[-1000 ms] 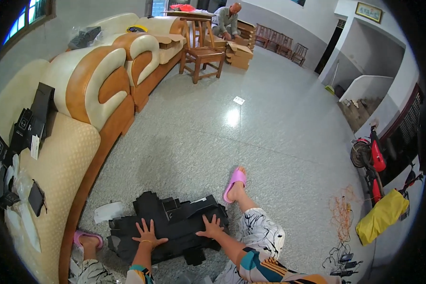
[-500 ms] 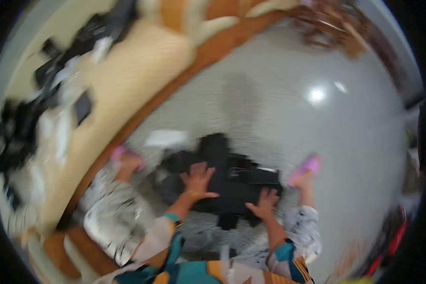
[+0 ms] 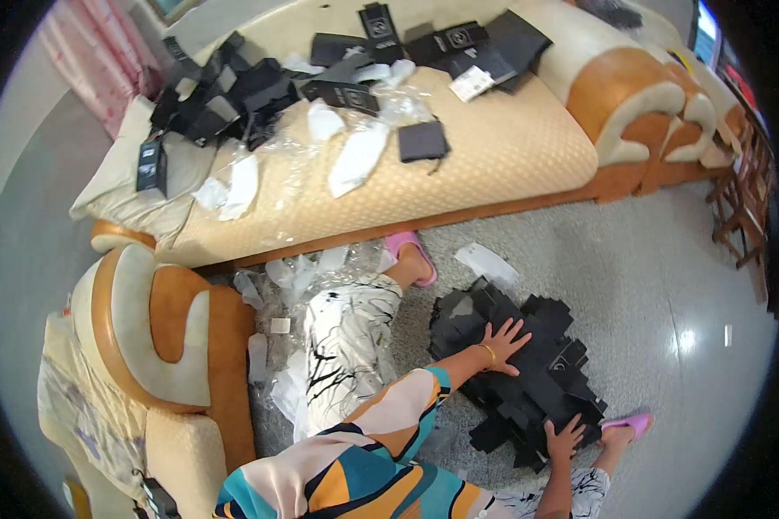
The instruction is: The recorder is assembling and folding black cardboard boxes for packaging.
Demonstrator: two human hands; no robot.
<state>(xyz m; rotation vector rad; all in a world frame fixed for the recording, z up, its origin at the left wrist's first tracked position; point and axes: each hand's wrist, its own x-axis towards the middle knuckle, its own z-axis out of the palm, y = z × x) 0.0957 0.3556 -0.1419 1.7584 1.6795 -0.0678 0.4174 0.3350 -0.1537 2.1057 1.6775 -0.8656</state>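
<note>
A stack of flattened black cardboard boxes point(image 3: 524, 398) lies on the floor between my feet. My left hand point(image 3: 504, 346) rests on its upper part, fingers spread, palm down. On the near right end of the stack lies my right hand point(image 3: 564, 438), its fingers also apart. Neither hand grips anything. Notched edges and flaps of the boxes stick out around the stack.
A cream sofa point(image 3: 511, 164) spans the far side. Black boxes point(image 3: 268, 95), white paper sheets point(image 3: 359, 160) and a dark pouch point(image 3: 422, 141) lie on it. Clear plastic wrappers point(image 3: 299, 277) litter the floor at left. An armchair point(image 3: 160, 346) stands left; wooden furniture point(image 3: 749, 203) is far right.
The view has swung to the left, so the sofa and its load of boxes now show across the top. Both hands are still flat on the black stack.
</note>
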